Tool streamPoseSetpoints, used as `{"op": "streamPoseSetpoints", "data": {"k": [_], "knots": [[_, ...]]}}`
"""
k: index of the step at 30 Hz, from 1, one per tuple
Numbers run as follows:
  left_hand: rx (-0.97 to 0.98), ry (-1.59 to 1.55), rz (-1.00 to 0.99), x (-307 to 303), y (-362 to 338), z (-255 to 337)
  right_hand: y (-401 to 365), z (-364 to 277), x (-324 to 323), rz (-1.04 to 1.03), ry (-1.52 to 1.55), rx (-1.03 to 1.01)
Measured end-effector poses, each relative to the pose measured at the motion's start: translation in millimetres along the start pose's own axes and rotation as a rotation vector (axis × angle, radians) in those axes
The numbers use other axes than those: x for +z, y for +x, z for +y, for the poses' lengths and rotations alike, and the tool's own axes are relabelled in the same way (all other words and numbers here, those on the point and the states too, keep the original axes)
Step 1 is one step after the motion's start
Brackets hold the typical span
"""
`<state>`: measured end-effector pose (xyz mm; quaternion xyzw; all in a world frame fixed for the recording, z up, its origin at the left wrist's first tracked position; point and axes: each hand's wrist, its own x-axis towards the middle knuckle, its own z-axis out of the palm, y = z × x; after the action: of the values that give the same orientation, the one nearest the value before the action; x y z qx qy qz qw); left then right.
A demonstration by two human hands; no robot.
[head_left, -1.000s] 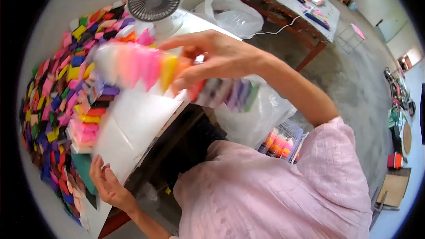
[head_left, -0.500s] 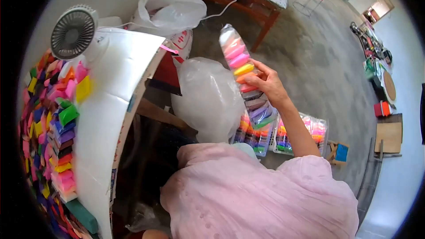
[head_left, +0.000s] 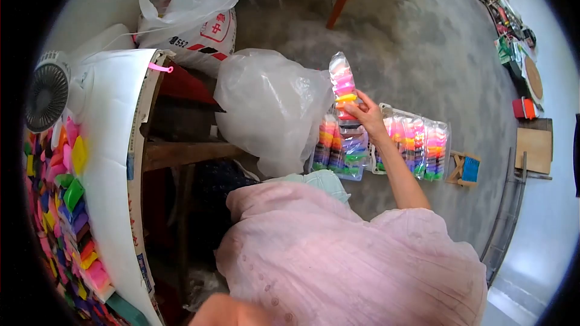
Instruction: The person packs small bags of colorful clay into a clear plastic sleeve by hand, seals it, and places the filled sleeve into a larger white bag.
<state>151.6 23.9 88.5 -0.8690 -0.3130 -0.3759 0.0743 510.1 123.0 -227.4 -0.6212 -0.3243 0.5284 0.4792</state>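
My right hand (head_left: 368,116) pinches a long clear bag of small coloured packets (head_left: 342,78), running from white and pink through yellow to darker colours. It holds the bag upright over a tray of similar filled bags (head_left: 326,145) on the floor. Beside that one, to the right, lies another tray of filled bags (head_left: 415,139), partly behind my forearm. At the bottom edge my left hand (head_left: 228,313) is blurred and cut off, near my pink clothing; its fingers do not show clearly.
A large translucent plastic bag (head_left: 266,102) stands left of the trays, with a white printed sack (head_left: 202,30) behind it. The white-topped table (head_left: 112,145) at left carries many colourful packets (head_left: 54,205) and a small fan (head_left: 48,93). A small wooden stool (head_left: 464,168) stands right of the trays.
My right hand has lowered the bag of packets toward the trays and turned it more upright. My left hand has come further into view at the bottom. The view has shifted downward and right.
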Motion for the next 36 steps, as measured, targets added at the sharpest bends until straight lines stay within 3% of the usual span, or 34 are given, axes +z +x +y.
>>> {"op": "streamPoseSetpoints", "data": {"k": [4,7,11,14,18,19,21,24,26,28,29,31,33,34,35,36], "knots": [[-0.361,-0.227,-0.373,73,-16,-22,-14,10,0,-0.070,0.095,0.003],[-0.703,-0.704,-0.360,147,-46,-46,-31,1,15,-0.189,0.166,0.013],[-0.854,-0.813,-0.373,210,-42,-63,-45,0,30,-0.328,0.199,0.032],[-0.659,-0.655,-0.298,261,-44,-75,-56,-13,36,-0.427,0.185,0.013],[-0.998,-0.912,-0.496,253,-31,-76,-54,-16,17,-0.412,0.207,0.079],[-1.001,-0.849,-0.450,241,-27,-80,-51,-9,4,-0.343,0.162,0.070],[-0.800,-0.682,-0.280,220,-34,-97,-44,-3,-21,-0.214,0.188,0.083],[-0.718,-0.454,-0.202,169,-35,-113,-25,47,-67,0.062,0.092,0.087],[-0.545,-0.172,-0.147,140,-34,-116,-18,81,-80,0.215,0.041,0.126],[-0.443,0.056,-0.112,112,-34,-114,-12,123,-90,0.325,0.019,0.221],[-0.375,0.198,-0.098,100,-31,-109,-1,175,-106,0.373,0.006,0.253],[-0.292,0.465,-0.090,81,-39,-110,7,212,-107,0.313,-0.296,0.311],[-0.273,0.753,-0.083,66,-53,-115,3,244,-84,0.449,-0.412,0.152],[-0.283,0.819,-0.068,61,-60,-119,9,266,-84,0.400,-0.497,0.209],[-0.437,0.802,-0.014,63,-76,-122,8,261,-74,0.350,-0.561,0.199],[-0.418,0.863,-0.071,58,-79,-125,9,265,-66,0.352,-0.630,0.248]]}}
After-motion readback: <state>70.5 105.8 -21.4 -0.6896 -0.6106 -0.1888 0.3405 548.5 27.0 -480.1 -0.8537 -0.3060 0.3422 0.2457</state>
